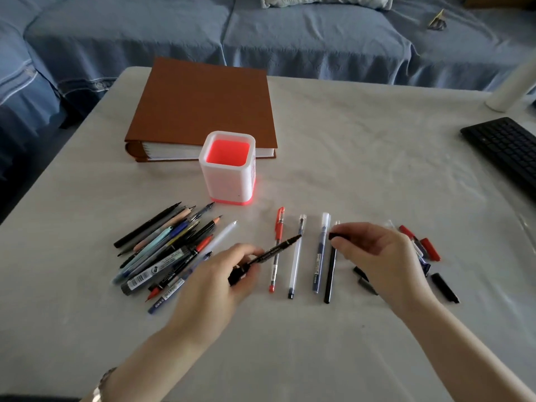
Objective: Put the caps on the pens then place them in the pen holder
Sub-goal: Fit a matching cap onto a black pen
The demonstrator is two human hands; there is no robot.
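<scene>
**Inspector:** Start nearest. What are the hands doing?

**Assistant:** The left hand [229,274] is closed around a slim black marker pen [266,256], gripped low on the barrel with the bare tip angled up and to the right. The right hand [377,256] pinches a small black cap [339,235] between its fingers [352,227], open end towards that tip. Tip and cap are near but apart. I judge the grip is low to leave the writing end free for capping.

**Inspector:** And on the bench beneath them?

**Assistant:** Four pens lie side by side on the white-clothed bench [290,343]: a red capped pen [277,248], a clear-barrelled pen [296,256], a blue-barrelled pen with clear cap [320,253] and a plain black pen [330,274]. They look capped and set aside, though the black one's top is hidden by the right hand. To the left is a heap of mixed pens and pencils [168,250], several with tips exposed. To the right, a scatter of loose red and black caps [429,256], within easy reach of the right hand.

**Inspector:** Further back?

**Assistant:** The square white pen holder with a red-glowing interior [227,169] stands upright just beyond the row, and appears empty. Behind it lies a brown ring binder [203,108].
</scene>
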